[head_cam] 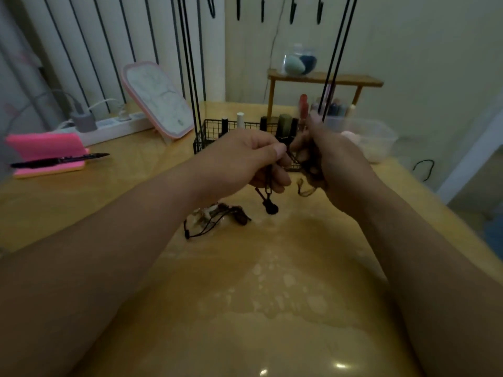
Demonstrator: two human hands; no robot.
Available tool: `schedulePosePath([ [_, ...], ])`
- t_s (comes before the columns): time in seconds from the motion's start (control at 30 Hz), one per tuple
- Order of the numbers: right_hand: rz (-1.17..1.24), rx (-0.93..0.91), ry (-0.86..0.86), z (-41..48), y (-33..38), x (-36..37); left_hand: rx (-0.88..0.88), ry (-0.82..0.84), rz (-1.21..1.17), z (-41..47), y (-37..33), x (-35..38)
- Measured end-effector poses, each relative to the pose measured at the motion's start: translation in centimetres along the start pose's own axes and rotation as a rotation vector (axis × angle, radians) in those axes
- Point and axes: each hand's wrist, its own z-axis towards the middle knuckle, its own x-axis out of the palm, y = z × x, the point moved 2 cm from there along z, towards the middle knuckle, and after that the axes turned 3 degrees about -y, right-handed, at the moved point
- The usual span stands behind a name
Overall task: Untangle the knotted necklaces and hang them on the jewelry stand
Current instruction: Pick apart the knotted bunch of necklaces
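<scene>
Hands both lifted above the table [272,295], close together, just in front of the wire basket [208,131]. Left hand [253,159]: fingers curled, thumb and forefinger pinching a dark cord necklace [270,207]. Cord hanging straight down from the pinch, ending in a dark bead, clear of the tabletop. Right hand [336,164]: fingers curled round a bunch of cord [311,165], thumb pointing up. Thin brownish loop [305,189] dangling under the right palm. Knots too blurred to make out; impossible to tell whether one necklace or two in the hands.

On the table below the left wrist: second necklace [217,215], a loose heap of dark cord with brown and pale beads, lying flat, apart from both hands.

Jewelry stand [190,77] behind the hands: thin black rods rising from the basket's left corner and from behind the right hand, out past the top edge. Row of black hooks [238,9] high up. Inside the basket: several small bottles [240,118], upright.

Left side of the table: pink block [46,146] with a black pen [60,160] resting on it; white power strip [114,123] with a plug in it; pink-framed board [159,99] leaning back. Right of the basket: clear plastic box [373,137]. Behind: wooden shelf [326,78] with a glass jar [299,59] on top, blue and green sponges inside.
</scene>
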Motion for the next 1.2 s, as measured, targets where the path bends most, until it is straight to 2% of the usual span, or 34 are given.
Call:
schedulePosePath([
  [0.13,-0.025,0.096,0.251,0.3,-1.0,-1.4,-0.003,-0.107,-0.106,1.3,0.1,-0.6],
  [0.23,0.04,0.134,0.426,0.9,-1.6,-2.2,-0.069,-0.144,-0.314,1.6,1.3,-0.2],
  [0.3,0.081,0.132,0.448,1.3,-1.8,-2.4,-0.126,-0.112,-0.463,1.6,2.1,0.3],
  [0.47,0.098,0.122,0.45,1.9,-1.9,-2.6,-0.21,-0.009,-0.619,1.6,3.0,0.9],
  [0.73,0.242,0.129,0.425,2.4,-2.1,-3.0,-0.184,0.091,-0.77,1.3,2.6,1.0],
  [0.83,0.314,0.13,0.411,2.5,-2.0,-2.8,-0.181,0.085,-0.762,1.4,2.9,1.1],
  [1.03,0.334,0.045,0.455,2.2,-1.5,-2.6,-0.11,0.086,-0.423,1.3,2.9,1.9],
  [1.2,0.358,0.055,0.415,2.4,-1.6,-2.8,-0.095,0.059,-0.454,1.3,3.0,1.4],
])
